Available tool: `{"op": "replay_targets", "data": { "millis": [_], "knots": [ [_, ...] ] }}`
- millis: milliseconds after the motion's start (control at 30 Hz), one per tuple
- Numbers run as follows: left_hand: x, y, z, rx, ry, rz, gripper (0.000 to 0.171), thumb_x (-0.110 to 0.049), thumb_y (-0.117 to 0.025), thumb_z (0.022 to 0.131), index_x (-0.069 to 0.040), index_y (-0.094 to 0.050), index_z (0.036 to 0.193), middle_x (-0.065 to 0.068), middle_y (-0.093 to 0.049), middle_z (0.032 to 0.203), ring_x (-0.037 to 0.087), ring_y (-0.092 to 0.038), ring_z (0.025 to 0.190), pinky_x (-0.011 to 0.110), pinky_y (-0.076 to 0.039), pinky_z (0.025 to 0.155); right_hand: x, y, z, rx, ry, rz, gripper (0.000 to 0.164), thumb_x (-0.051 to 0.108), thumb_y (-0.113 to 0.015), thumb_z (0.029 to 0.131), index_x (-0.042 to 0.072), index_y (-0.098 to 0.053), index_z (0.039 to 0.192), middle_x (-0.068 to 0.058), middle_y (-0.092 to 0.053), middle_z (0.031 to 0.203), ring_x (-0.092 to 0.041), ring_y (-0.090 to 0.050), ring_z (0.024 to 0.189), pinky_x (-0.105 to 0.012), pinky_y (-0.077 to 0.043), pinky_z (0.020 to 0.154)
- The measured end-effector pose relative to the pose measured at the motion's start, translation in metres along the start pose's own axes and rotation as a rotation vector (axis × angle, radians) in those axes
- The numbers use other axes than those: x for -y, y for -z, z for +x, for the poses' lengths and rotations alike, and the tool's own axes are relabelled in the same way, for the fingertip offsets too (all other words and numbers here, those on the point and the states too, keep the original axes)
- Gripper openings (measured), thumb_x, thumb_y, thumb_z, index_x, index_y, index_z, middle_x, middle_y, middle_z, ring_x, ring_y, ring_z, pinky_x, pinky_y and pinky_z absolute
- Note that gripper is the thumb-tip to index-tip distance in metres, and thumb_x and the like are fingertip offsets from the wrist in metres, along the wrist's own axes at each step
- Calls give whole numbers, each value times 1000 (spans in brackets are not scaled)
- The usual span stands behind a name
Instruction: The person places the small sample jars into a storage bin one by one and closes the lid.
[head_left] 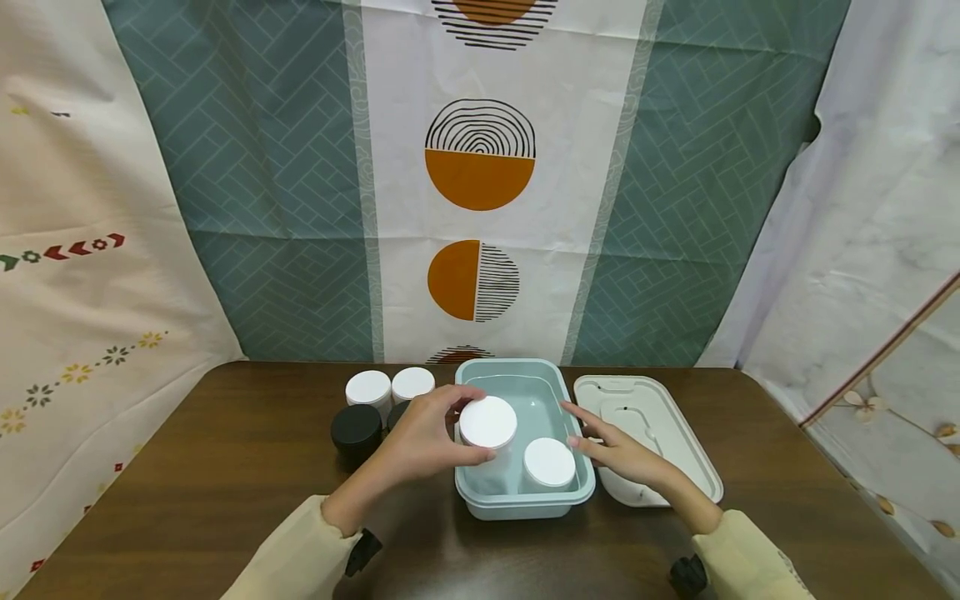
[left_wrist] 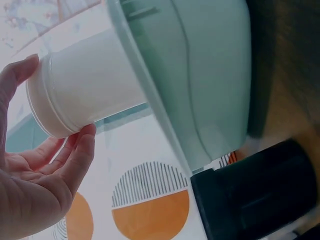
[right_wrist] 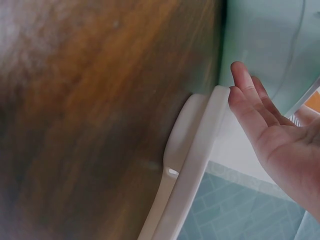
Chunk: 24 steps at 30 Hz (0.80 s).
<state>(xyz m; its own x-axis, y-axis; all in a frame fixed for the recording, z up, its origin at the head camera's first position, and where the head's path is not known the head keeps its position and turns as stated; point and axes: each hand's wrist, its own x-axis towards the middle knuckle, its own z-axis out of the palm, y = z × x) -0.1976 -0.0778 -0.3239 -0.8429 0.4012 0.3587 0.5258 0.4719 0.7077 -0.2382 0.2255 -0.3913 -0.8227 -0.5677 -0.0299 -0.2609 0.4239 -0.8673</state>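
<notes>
Head view: a patterned cloth (head_left: 292,167) of teal and white panels hangs behind a dark brown wooden table (head_left: 225,475). On the table stands a pale blue-green tub (head_left: 525,512); just right of it lies an off-white lid (head_left: 686,462). I have my right hand (head_left: 622,454) at the tub's right rim, fingers extended and holding nothing; whether they press the plastic I cannot tell. My left hand (head_left: 427,433) pinches the capped end of a white jar (head_left: 488,423), thumb and fingers spread around it. Left wrist view: this jar's lower part is hidden behind the tub wall; contact with the bottom cannot be judged. A second capped jar (head_left: 549,464) sits inside, at the near right corner. Left of the tub: two white-capped jars (head_left: 368,388) behind, two black-capped jars (head_left: 356,432) in front, one partly hidden by my left hand.
</notes>
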Motion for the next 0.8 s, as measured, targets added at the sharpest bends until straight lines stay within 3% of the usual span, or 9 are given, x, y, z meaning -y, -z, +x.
{"op": "replay_targets", "data": {
  "millis": [267, 567, 800],
  "knots": [
    [11, -13, 1, 32, -14, 2, 58, -23, -83, 62, -3, -60, 111, 4, -62, 105, 15, -56, 89, 37, -50, 80, 0, 0, 0, -4, 0, -1, 60, 22, -47, 96, 8, -17, 146, -22, -48, 111, -27, -52, 101, -43, -48, 84],
    [19, -25, -1, 73, -14, 79, 58, -27, -83, 61, -7, -61, 111, 0, -63, 104, 11, -55, 90, 30, -47, 78, -1, 0, -1, -1, 5, 10, 60, 22, -46, 96, 8, -16, 146, -26, -47, 115, -30, -51, 104, -43, -48, 84],
    [23, -32, -1, 105, -31, 149, 56, -29, -81, 63, -7, -62, 110, 0, -64, 103, 13, -56, 91, 30, -46, 78, -1, 0, 0, 1, 9, 11, 60, 22, -47, 96, 9, -16, 146, -22, -47, 112, -28, -52, 101, -42, -48, 84]
  ]
}}
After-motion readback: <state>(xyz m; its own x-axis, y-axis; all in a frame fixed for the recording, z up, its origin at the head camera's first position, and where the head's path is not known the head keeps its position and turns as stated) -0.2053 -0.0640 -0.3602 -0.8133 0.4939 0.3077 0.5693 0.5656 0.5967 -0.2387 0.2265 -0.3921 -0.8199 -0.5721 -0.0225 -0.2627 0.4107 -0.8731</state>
